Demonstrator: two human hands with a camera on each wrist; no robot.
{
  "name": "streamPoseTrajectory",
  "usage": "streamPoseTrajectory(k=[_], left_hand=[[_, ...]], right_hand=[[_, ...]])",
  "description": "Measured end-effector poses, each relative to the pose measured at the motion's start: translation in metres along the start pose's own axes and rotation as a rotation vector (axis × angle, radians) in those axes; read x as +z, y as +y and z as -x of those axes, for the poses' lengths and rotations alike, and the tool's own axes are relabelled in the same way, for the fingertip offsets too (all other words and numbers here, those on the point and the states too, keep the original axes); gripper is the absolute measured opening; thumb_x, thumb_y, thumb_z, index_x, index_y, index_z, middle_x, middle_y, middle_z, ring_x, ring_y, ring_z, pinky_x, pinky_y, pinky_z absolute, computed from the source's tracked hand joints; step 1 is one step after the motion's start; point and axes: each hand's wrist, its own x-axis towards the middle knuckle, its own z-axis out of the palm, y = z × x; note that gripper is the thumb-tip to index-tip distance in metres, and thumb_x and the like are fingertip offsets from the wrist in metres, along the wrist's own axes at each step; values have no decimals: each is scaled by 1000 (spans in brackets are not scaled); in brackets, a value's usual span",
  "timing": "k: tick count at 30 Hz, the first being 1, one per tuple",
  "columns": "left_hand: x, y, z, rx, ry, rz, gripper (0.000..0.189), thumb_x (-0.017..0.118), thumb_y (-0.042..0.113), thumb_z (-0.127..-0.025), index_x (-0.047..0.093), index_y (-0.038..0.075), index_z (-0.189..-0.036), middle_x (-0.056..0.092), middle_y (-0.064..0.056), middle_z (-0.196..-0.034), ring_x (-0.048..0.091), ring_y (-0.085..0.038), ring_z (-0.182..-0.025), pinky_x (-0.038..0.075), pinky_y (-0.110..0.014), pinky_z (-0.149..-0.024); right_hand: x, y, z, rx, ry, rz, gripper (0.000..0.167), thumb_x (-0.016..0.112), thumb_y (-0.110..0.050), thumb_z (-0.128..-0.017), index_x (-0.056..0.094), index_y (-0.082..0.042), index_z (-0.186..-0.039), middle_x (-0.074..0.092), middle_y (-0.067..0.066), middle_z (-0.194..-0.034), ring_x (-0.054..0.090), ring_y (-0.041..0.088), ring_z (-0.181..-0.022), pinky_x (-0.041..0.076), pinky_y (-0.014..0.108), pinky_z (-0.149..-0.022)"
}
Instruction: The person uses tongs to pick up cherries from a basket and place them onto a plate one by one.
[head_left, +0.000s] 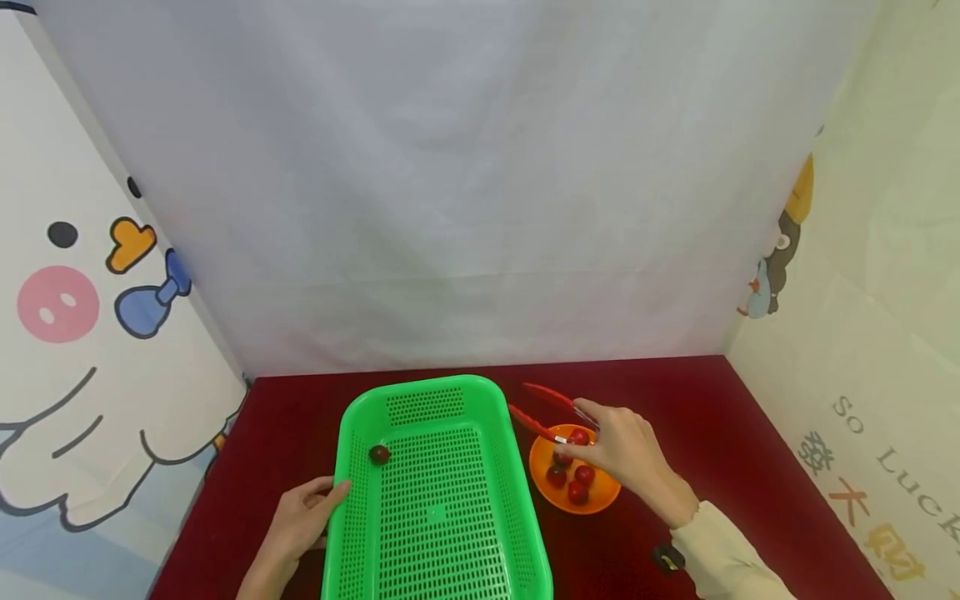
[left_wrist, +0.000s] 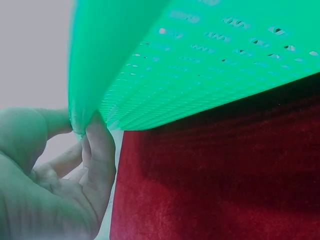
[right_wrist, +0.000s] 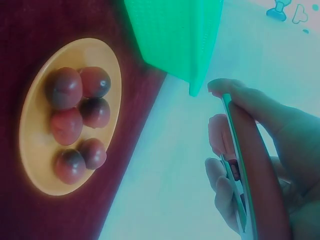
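My left hand [head_left: 302, 518] pinches the left rim of a green plastic basket [head_left: 529, 500]; the left wrist view shows thumb and fingers on either side of the rim [left_wrist: 82, 107]. One dark red round fruit [head_left: 379, 454], perhaps a plum or tomato, lies at the basket's far left corner. In my right hand [head_left: 626, 446] I hold red-tipped tongs [head_left: 534, 422], their tips spread apart with nothing between them. Below that hand is an orange plate [head_left: 543, 487] bearing several similar fruits [right_wrist: 66, 126]. The hand partly covers the plate in the head view.
A dark red cloth [head_left: 697, 433] covers the table. A small black object [head_left: 669, 557] is beside the right sleeve. White curtain [head_left: 487, 192] hangs behind the table, with printed cloths at both sides.
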Motion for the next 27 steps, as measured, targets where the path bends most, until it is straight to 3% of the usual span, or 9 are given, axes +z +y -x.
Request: streamPoseTrajectory(k=[4,7,10,15,21,27], left_hand=[[-1,2,1,-5,-3,-20,65,63,39,-103,49,-7,-147,69,-14,-107,69,-19,-80,60,-39,-69],[-1,2,1,-8,-6,-25,66,64,40,-103,48,-7,-147,69,-15,-107,68,-18,-80,60,-39,-69],[-1,1,-1,-11,-6,-23,67,64,40,-103,47,-7,-147,70,-15,-106,68,-19,-78,59,-38,-68],[0,0,-2,-18,-9,-21,67,64,40,-103,46,-7,-148,70,-13,-105,68,-19,-77,60,-38,-68],[0,-1,-4,-21,-12,-25,69,64,42,-103,46,-7,-148,71,-13,-105,68,-19,-78,60,-38,-68],[-1,-1,-4,-18,-11,-30,70,65,43,-102,47,-7,-148,71,-15,-107,69,-19,-78,60,-39,-69]], right_hand=[[2,-5,-4,-4,-7,-8,65,94,-37,-75,72,-3,-126,55,-8,-62,28,5,-51,26,23,-47],[5,-10,-8,-15,-11,-5,66,94,-38,-74,72,-4,-126,72,1,-80,42,5,-54,38,22,-50],[9,-15,-12,-35,-20,-5,66,94,-39,-75,72,-4,-126,76,6,-90,49,6,-55,46,23,-54],[14,-23,-17,-44,-38,-21,66,94,-40,-74,72,-5,-125,73,1,-81,39,6,-48,42,23,-51],[17,-30,-22,-66,-39,-10,59,94,-41,-73,73,-7,-117,69,-2,-75,43,5,-51,46,23,-53],[21,-37,-27,-83,-61,-27,52,94,-38,-74,72,-8,-111,51,-7,-61,28,6,-50,28,22,-48]])
